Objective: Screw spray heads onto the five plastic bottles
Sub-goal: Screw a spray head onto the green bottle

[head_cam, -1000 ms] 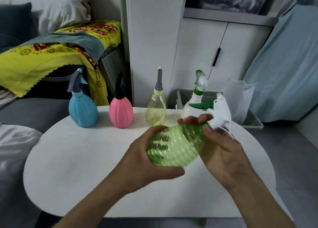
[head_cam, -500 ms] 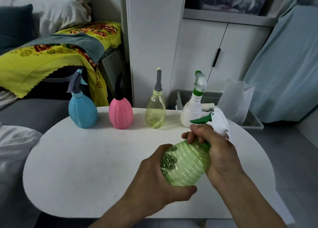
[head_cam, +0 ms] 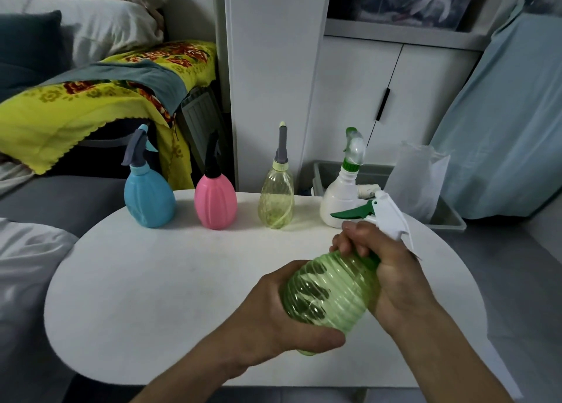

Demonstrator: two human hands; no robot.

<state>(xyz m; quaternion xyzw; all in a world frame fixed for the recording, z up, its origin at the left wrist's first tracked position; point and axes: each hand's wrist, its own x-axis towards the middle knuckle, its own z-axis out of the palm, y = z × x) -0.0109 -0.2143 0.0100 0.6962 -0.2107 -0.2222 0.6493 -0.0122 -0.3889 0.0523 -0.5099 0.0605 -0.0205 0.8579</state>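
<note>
A ribbed green bottle (head_cam: 330, 293) is held tilted above the white table (head_cam: 158, 281). My left hand (head_cam: 273, 317) wraps its base from below. My right hand (head_cam: 383, 268) grips the neck collar under the white spray head with a green trigger (head_cam: 386, 215). In a row at the table's far edge stand a blue bottle (head_cam: 149, 198), a pink bottle (head_cam: 216, 201), a clear yellow bottle (head_cam: 276, 200) and a white bottle (head_cam: 340, 195), each with a spray head on top.
A grey bin (head_cam: 444, 217) with a white plastic bag (head_cam: 416, 180) sits behind the table's right side. White cabinets (head_cam: 349, 104) stand behind. A sofa with a yellow floral blanket (head_cam: 60, 113) lies to the left.
The green bottle came lower and nearer to me and tilted more upright. My right hand shifted around the neck collar, and the spray head's trigger now points left.
</note>
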